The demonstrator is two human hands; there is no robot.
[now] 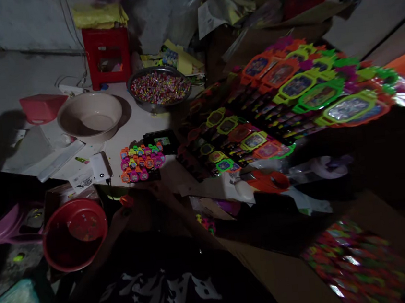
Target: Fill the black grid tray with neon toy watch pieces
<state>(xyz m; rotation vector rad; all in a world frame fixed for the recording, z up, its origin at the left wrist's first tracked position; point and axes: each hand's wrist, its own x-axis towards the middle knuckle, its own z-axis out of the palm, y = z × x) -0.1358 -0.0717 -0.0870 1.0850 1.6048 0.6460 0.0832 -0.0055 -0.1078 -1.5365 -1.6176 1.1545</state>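
The picture is dark. Low in the middle, my left hand (120, 218) is closed around a small orange plastic piece (126, 200), perhaps a toy watch; its exact kind is unclear. To its right, my right hand (160, 190) reaches to the near edge of a dark tray holding rows of colourful toy watches (138, 163). Its fingers are too dark to make out. Behind the tray lies a black box with a small greenish picture (161, 142). A white power bank (100, 167) with a cable lies left of the watches.
A red basin (49, 244) stands at my left, and a beige basin (64, 118) farther back. A metal bowl (135, 97) holds small colourful pieces. Large stacks of toy watches (297, 86) rise at the right. A cardboard box (287, 272) with colourful packs sits lower right.
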